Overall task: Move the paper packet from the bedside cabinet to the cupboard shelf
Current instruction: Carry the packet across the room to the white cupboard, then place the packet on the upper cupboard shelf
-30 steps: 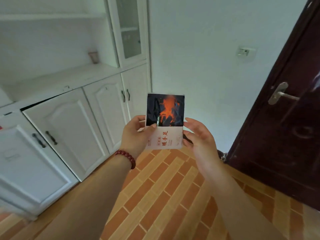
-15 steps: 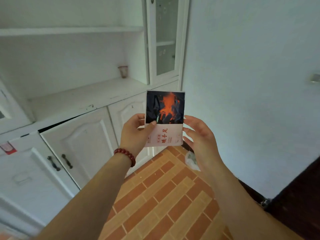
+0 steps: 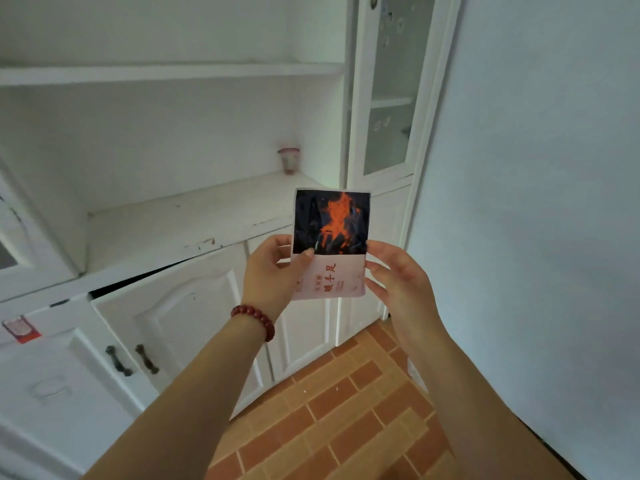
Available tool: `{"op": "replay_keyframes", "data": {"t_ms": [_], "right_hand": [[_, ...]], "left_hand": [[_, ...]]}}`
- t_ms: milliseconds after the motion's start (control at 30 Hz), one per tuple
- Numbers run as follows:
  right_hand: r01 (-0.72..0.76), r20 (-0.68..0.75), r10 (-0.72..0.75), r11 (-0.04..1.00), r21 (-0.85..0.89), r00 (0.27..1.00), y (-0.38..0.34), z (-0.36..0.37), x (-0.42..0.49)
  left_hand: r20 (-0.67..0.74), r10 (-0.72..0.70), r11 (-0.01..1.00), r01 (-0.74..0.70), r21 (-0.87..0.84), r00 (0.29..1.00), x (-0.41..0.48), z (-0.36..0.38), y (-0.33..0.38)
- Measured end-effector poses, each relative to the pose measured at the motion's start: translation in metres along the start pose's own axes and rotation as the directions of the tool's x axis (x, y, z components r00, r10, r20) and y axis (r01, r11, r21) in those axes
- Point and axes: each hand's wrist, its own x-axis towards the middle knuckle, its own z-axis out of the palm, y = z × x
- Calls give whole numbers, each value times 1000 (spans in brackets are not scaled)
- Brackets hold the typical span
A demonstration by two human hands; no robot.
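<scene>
Currently we pinch the flat pink paper packet with flame print (image 3: 330, 244) upright in our left hand (image 3: 273, 275); our right hand (image 3: 398, 282), fingers spread, touches its right edge before the white cupboard shelf (image 3: 180, 223).

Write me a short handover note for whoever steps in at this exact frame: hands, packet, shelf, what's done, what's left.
Left hand: grips the paper packet at its left edge, thumb on the front.
Right hand: fingers open, at the packet's right edge; contact unclear.
Packet: upright, in the air in front of the cupboard shelf.
Shelf: bare apart from a small cup at the back right.
Done: packet picked up and carried to the cupboard.
Left: reach forward, lay the packet on the shelf, let go.
</scene>
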Motion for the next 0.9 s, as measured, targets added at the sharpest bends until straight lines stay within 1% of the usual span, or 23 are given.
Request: {"op": "replay_keyframes", "data": {"t_ms": [233, 367, 467, 667, 900], "right_hand": [[26, 77, -28, 999, 19, 997, 4, 7, 127], [60, 115, -65, 997, 50, 991, 1, 7, 197], [78, 182, -87, 996, 52, 980, 0, 7, 241], [111, 291, -115, 993, 30, 950, -7, 22, 306], [151, 296, -171, 984, 92, 940, -23, 47, 364]], "left_hand": [[-77, 33, 999, -35, -26, 996, 105, 36, 1], [-127, 58, 998, -56, 16, 990, 162, 57, 9], [-184, 80, 995, -69, 65, 980, 196, 69, 12], [-262, 126, 984, -88, 152, 957, 250, 76, 27], [-292, 237, 956, -170, 239, 926, 310, 70, 51]]}}
